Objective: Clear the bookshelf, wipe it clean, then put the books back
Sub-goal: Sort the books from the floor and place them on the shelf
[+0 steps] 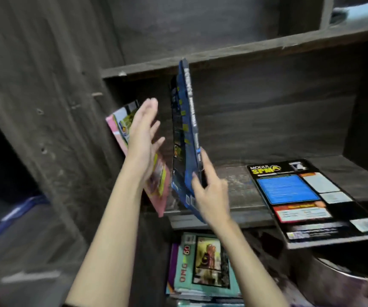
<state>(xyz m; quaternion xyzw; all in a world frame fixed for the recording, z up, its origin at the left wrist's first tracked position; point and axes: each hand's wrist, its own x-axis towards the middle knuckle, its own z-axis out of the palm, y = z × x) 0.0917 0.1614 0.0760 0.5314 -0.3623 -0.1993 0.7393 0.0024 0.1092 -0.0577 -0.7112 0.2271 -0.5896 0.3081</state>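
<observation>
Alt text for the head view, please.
The right hand grips a blue book nearly upright at the dark shelf; the open left hand is at a leaning pink book. A black book lies flat to the right.

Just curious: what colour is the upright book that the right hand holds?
The book in the right hand is blue with darker panels; head view.

Pink book (pixel 121 127) and blue book (pixel 184 120) are crowding the shelf (pixel 236 187) at left; black book (pixel 307 196) is covering the right, leaving bare board between
</observation>
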